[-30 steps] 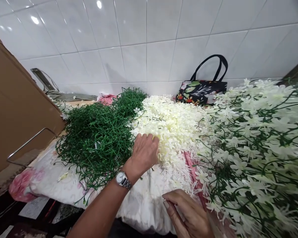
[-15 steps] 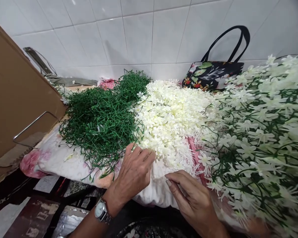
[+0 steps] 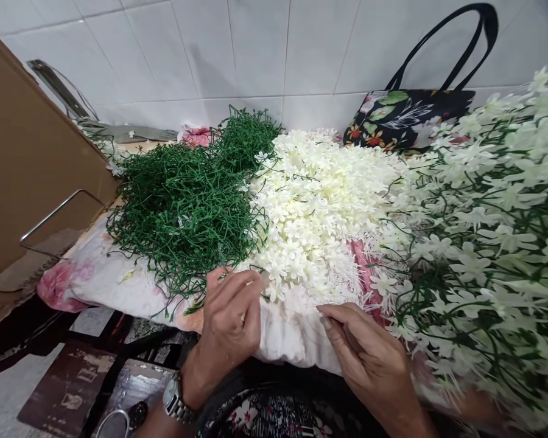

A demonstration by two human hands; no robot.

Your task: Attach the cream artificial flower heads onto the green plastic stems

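My left hand [image 3: 235, 313], wearing a watch on its wrist, is closed at the front edge of a heap of green plastic flower stems [image 3: 187, 201]. A thin green stem [image 3: 256, 267] sticks out by its fingertips. To the right of that heap lies a pile of loose white artificial blossoms [image 3: 310, 213]. My right hand [image 3: 365, 353] hovers over the cloth in front of the blossoms, thumb and index finger brought together in a pinch. Whatever may be between those fingertips is too small to make out.
White artificial flowers on green stems [image 3: 493, 261] are massed at the right. Behind stands a black floral handbag [image 3: 411, 118] against the tiled wall. A cardboard box [image 3: 36, 164] with a wire handle rises at the left. A floral cloth [image 3: 100, 274] covers the work surface.
My left hand has shifted left and turned, its fingers more curled. The right hand remains pinched, slightly farther right in view. The whole view has tilted a little downward.
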